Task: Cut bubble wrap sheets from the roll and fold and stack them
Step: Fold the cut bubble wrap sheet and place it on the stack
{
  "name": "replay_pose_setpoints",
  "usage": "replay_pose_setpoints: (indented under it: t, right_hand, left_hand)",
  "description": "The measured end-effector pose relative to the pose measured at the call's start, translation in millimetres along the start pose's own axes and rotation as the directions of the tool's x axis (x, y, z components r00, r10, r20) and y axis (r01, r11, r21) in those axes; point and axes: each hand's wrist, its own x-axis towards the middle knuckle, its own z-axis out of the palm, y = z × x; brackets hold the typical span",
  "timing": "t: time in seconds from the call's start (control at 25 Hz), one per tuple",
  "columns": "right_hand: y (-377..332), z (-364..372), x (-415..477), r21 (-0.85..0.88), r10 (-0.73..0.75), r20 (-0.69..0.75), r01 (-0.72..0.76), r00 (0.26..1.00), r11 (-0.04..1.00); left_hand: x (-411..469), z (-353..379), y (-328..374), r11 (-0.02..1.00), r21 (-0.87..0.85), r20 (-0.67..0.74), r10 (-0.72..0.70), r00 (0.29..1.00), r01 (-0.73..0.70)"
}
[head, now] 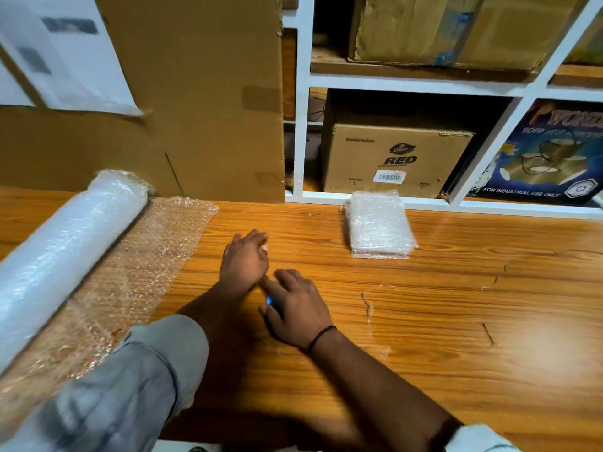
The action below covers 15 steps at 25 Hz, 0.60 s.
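A wooden table (424, 305) fronts a shelf of cartons. The bubble wrap roll (68, 252) lies diagonally at far left, its loose sheet (137, 265) spread rightward toward the left hand (244, 259), which is nearer, fingers loosely extended. The right hand (293, 308) curls over a small blue-marked tool (270, 301). The folded stack (378, 223) sits behind.
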Motion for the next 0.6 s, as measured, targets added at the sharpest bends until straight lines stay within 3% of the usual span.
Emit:
replay_pose_setpoints:
  t: [0.16,0.4,0.6]
  right_hand:
    - [10.0,4.4,-21.5,-0.142,-0.031,-0.043,0.025,0.999,0.990]
    - [39.6,-13.4,-43.1,-0.176,0.300,-0.152,-0.324,0.942,0.929]
    - [61.4,-24.6,-63.8,-0.177,0.442,-0.230,-0.484,0.867,0.857]
  left_hand:
    - [-20.1,7.9,2.5,0.999,0.028,0.025,0.022,0.999,-0.023]
    - [-33.7,19.6,20.5,0.987,0.065,0.058,0.141,0.988,-0.144]
    - [-40.3,31.3,34.3,0.980,0.086,0.110,0.172,0.979,-0.182]
